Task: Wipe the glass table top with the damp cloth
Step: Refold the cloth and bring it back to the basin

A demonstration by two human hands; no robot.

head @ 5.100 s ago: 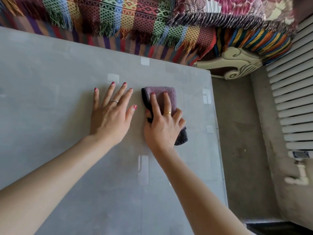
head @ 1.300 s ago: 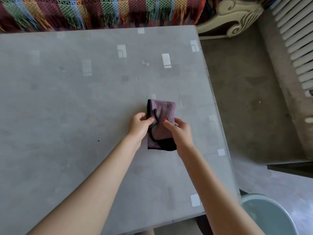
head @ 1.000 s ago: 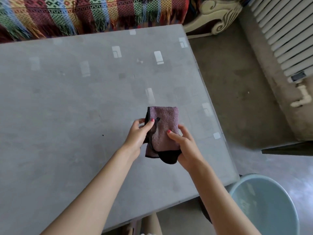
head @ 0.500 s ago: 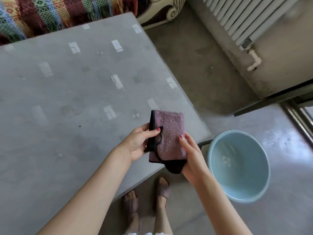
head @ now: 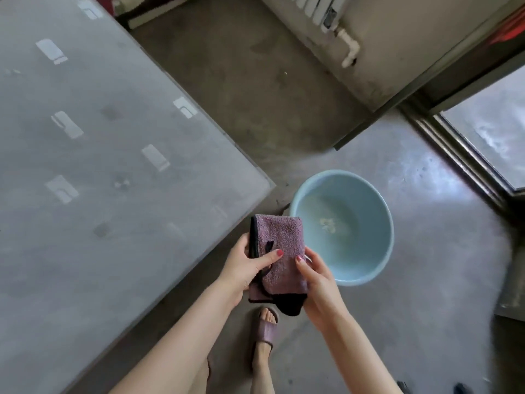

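- The cloth (head: pixel 279 253) is purple with a black edge and is folded. It is held in the air between both hands, off the counter (head: pixel 113 172), just beside the counter's near corner.
- The left hand (head: pixel 245 268) holds the left side of the cloth. Its thumb lies across the front of the cloth and its fingers are curled behind it.
- The right hand (head: pixel 318 282) holds the right and lower side of the cloth. Its thumb presses on the front, and its fingers are closed around the cloth's edge from behind.
- The counter is a grey glass top at the left of the view, with pale rectangular marks on it.
- A light blue basin (head: pixel 366 268) stands on the floor (head: pixel 426 265), to the right of the cloth and near the counter's corner.
- Below the hands a foot in a purple slipper (head: pixel 265 331) stands on the floor.
- A white radiator (head: pixel 315 7) with a pipe is at the wall at the top.
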